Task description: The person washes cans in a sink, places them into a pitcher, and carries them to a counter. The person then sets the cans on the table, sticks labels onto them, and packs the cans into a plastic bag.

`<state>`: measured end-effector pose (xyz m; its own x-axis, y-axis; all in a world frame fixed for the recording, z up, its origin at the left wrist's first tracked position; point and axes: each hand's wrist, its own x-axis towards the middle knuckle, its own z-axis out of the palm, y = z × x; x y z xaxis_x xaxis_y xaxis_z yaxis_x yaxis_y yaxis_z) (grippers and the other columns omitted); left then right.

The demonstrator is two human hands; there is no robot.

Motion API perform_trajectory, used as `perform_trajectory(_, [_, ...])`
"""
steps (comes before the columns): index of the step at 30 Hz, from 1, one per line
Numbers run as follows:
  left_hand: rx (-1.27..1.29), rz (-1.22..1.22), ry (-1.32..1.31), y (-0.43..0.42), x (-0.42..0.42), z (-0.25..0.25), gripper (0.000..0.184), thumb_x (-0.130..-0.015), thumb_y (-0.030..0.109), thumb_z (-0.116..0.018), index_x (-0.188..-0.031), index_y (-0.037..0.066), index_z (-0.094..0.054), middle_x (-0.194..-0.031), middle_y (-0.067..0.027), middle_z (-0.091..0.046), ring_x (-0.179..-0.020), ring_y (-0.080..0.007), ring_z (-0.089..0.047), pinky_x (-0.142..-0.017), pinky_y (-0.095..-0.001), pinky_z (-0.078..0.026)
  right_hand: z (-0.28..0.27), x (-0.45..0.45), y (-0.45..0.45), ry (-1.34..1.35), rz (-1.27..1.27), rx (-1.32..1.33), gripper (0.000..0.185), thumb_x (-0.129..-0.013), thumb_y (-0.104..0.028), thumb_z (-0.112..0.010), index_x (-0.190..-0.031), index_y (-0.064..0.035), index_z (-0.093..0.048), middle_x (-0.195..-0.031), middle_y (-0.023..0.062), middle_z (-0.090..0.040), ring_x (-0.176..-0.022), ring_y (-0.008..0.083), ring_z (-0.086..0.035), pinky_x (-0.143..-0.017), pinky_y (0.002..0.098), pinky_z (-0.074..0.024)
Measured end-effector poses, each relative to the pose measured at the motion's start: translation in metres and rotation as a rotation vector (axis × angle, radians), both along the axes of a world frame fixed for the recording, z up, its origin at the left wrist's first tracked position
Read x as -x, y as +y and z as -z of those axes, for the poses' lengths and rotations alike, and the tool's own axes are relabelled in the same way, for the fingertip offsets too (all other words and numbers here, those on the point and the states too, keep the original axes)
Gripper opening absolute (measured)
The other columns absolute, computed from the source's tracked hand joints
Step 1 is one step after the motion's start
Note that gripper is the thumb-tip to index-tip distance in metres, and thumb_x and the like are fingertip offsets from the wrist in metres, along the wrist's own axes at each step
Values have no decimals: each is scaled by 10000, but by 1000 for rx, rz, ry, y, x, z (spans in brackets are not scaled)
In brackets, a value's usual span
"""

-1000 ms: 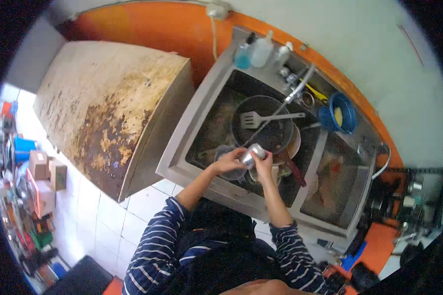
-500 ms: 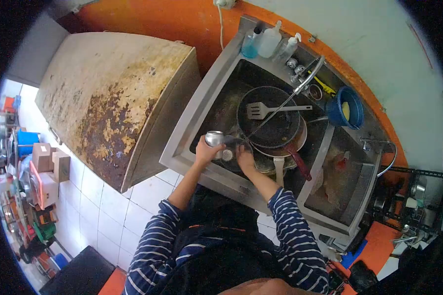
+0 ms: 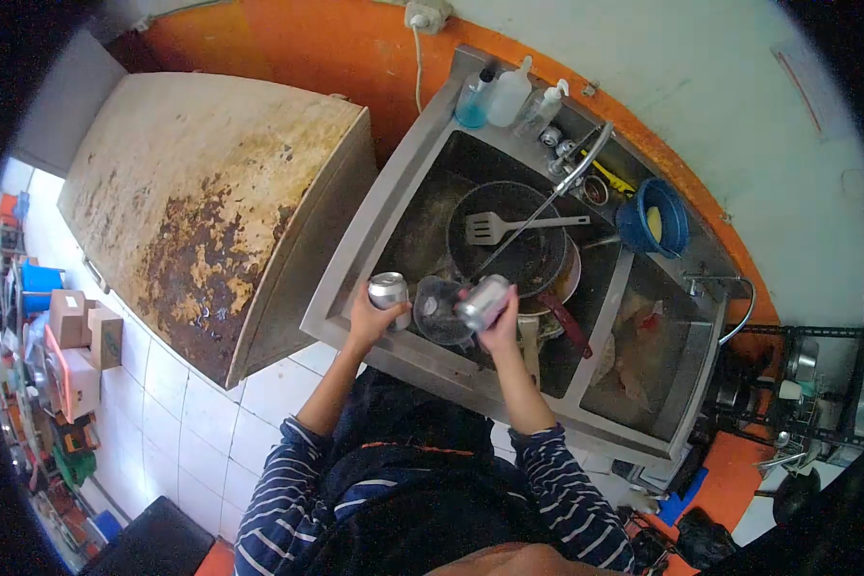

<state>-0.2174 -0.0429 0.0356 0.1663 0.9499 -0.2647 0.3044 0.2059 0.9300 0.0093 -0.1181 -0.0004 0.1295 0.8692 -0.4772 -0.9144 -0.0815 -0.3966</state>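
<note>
My left hand is wrapped round a silver can, held upright over the front left edge of the sink. Tilted in my right hand is a second can, silver with a pinkish side and a little blurred. Between the two hands a clear plastic container sits in the left basin; its contents are hard to make out. Behind my right hand lies a black frying pan with a grey slotted spatula across it, over a paler pan.
The metal sink has a curved faucet over it. Bottles and a blue bucket line its back ledge. The right basin holds murky water. A stained cabinet stands at left, a rack at right.
My right hand has come up out of the clear container and now holds a second can. My left hand still holds its can. The whole view has shifted slightly.
</note>
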Motion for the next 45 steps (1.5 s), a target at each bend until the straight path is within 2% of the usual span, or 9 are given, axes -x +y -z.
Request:
perform_trajectory(12, [45,664,579,-8,-85,70,794,-506,377,-736,-1078,-34,-368,-968,-221,-544,-908,-347,-533,-768,-385,-441,-22,-38,24,-195,139,116,410,-779,-399,-554,-997,-61,-472,-935,49,-529,-869,187,-526,-785,338,-430])
perform_trajectory(16, [80,782,743,-17,-100,65,561,-623,314,-666,-1029,-17,-465,-1015,-208,-529,-936,-320,-527,-812,-391,-426,-21,-8,16,-489,115,283,395,-784,-337,-577,-1025,-54,-443,-842,19,-490,-639,95,-473,-518,242,-385])
perform_trajectory(18, [137,556,627,-15,-98,71,402,-679,255,-625,-987,18,-519,-1012,-185,-534,-901,-295,-541,-788,-368,-434,-19,-3,13,-942,230,485,448,-801,-362,-545,-1071,-37,-396,-862,24,-487,-649,95,-476,-541,237,-400])
perform_trajectory(21, [-66,393,-207,-8,-94,53,385,-672,203,-638,-991,30,-510,-953,-146,-546,-826,-268,-551,-718,-321,-431,-8,1,-2,-647,178,424,472,-828,-377,-487,-1127,-41,-346,-972,55,-490,-828,148,-501,-666,275,-422])
perform_trajectory(24, [-371,533,-120,-14,-102,25,381,-662,162,-653,-984,30,-498,-935,-89,-537,-808,-211,-552,-719,-300,-427,5,5,-10,-550,147,311,351,-866,-315,-431,-1111,-72,-372,-1001,58,-491,-887,151,-516,-710,293,-443])
perform_trajectory(28, [109,494,-71,-13,-99,4,443,-606,159,-704,-987,38,-511,-998,-98,-512,-914,-232,-509,-758,-299,-411,7,17,-19,-502,51,136,432,-840,-315,-487,-1170,-98,-313,-915,39,-473,-642,102,-500,-452,237,-414])
perform_trajectory(34, [-200,521,-154,-11,-93,15,485,-577,163,-734,-993,44,-516,-998,-90,-526,-919,-220,-518,-756,-301,-438,9,23,-25,-571,98,58,415,-847,-312,-478,-1166,-103,-315,-952,37,-469,-666,97,-486,-500,225,-404])
perform_trajectory(36, [-200,536,-137,-12,-92,16,477,-578,160,-733,-987,43,-519,-996,-92,-528,-918,-226,-520,-759,-305,-439,11,24,-28,-609,83,76,358,-869,-267,-444,-1174,-119,-328,-1082,59,-445,-926,155,-487,-678,275,-448])
perform_trajectory(45, [-221,551,-121,-19,-91,16,404,-595,136,-709,-942,32,-529,-964,-110,-529,-856,-251,-538,-734,-317,-452,31,28,-38,-697,95,141,375,-861,-304,-457,-1171,-129,-338,-1058,60,-450,-919,155,-487,-698,288,-451])
